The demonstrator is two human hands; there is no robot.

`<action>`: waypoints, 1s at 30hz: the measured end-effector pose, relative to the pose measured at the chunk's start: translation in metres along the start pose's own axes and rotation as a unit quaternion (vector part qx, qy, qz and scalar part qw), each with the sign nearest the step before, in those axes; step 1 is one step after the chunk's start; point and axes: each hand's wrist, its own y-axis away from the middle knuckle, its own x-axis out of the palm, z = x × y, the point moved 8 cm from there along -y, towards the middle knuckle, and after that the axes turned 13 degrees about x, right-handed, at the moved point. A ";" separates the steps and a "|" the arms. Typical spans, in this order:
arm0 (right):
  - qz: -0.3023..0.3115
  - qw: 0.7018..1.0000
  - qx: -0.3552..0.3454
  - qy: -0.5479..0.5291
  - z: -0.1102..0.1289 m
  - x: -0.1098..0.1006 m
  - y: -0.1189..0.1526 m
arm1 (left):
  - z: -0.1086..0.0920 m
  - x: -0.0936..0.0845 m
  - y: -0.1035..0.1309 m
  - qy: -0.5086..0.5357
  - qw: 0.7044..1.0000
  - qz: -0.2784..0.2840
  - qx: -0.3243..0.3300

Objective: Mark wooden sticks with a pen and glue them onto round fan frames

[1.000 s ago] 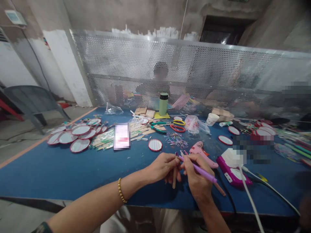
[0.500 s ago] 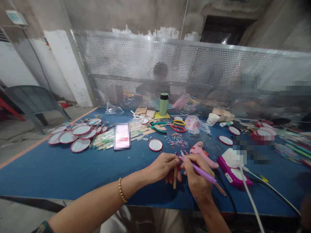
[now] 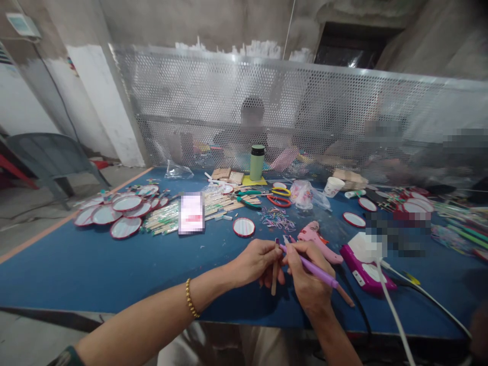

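Note:
My left hand (image 3: 259, 262) pinches a flat wooden stick (image 3: 274, 279), held upright near the table's front edge. Dark purple shows at the stick's top end. In my right hand (image 3: 310, 277) is a purple pen-like tool (image 3: 319, 272), slanting down to the right, its tip close to the top of the stick. The fingers of both hands nearly meet. A brown stick end (image 3: 345, 296) sticks out below the right hand. Just behind that hand lies a pink glue gun (image 3: 318, 241). One round red-rimmed disc (image 3: 244, 227) rests beyond the left hand.
Red-rimmed discs (image 3: 127, 203) are heaped at the left, beside bundled sticks (image 3: 163, 216). Pliers (image 3: 247, 198), a green bottle (image 3: 257, 163) and a paper cup (image 3: 333, 187) stand or lie farther back. A magenta power strip (image 3: 368, 274) with cables is at the right. Behind a perforated screen (image 3: 206, 101) sits a person.

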 end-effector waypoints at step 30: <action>-0.009 1.000 0.000 -0.004 0.001 -0.001 0.000 | 0.002 -0.001 0.000 0.014 1.000 0.000 -0.002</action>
